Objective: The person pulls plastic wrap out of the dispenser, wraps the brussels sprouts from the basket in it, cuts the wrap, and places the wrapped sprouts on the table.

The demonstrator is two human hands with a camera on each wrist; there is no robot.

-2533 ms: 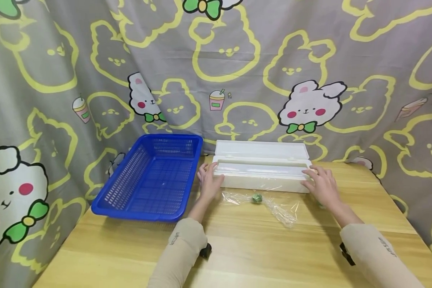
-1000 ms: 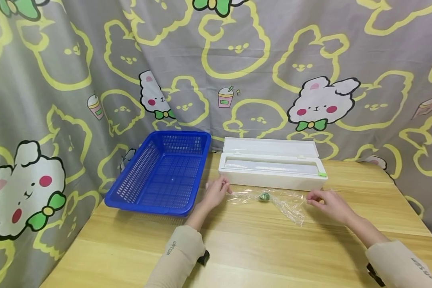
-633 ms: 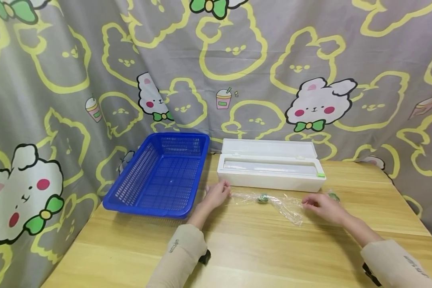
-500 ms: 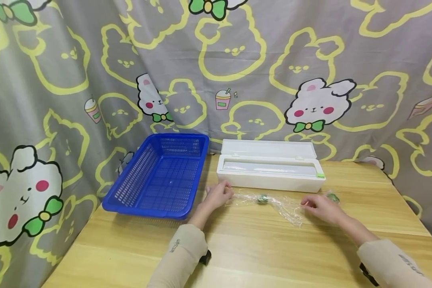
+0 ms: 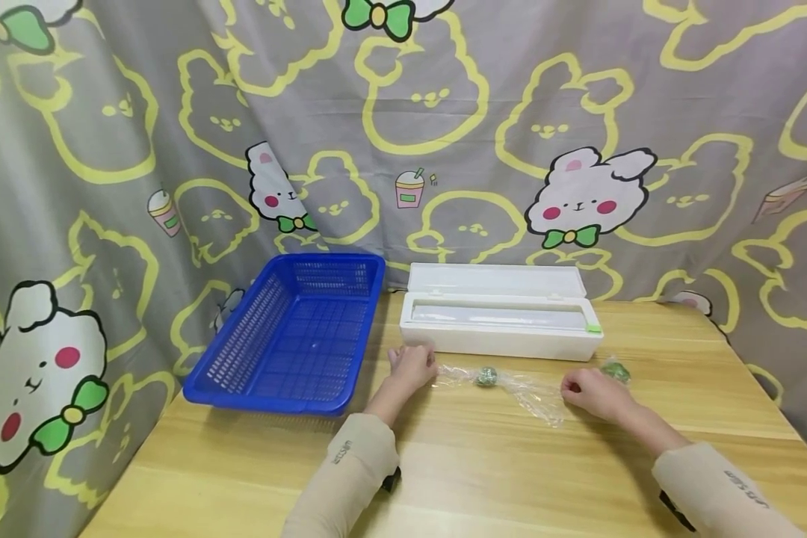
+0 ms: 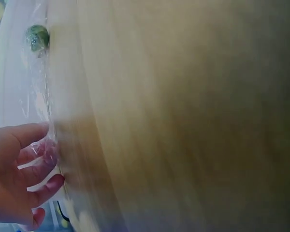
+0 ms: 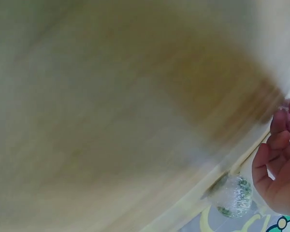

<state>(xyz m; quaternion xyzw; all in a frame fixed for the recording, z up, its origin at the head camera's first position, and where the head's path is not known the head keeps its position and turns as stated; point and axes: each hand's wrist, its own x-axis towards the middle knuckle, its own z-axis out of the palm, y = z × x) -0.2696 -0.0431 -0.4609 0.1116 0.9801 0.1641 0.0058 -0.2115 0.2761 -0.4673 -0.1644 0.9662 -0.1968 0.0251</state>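
A sheet of cling film [image 5: 528, 397] lies stretched and crumpled across the table, with a small green lump [image 5: 487, 376], bumpy like a broccoli piece, on its middle. My left hand [image 5: 413, 366] holds the film's left end; in the left wrist view, film shows between the thumb and fingers [image 6: 37, 171]. The film's right end is pinched in the fingertips of my right hand [image 5: 598, 392]. Just behind that hand sits a second green lump [image 5: 616, 370] wrapped in film, its bumpy green surface showing in the right wrist view.
Behind the film stands a white cling film dispenser [image 5: 501, 342], lid raised, roll inside, a green slider [image 5: 593, 328] at its right end. A blue plastic basket [image 5: 195, 388] stands to the left. A patterned curtain [image 5: 471, 149] hangs behind the wooden table [image 5: 511, 478].
Both hands have come off the dispenser to the film's ends in front of it. The film is drawn slightly nearer, narrower and more bunched. The wrapped lump by my right hand has come into sight.
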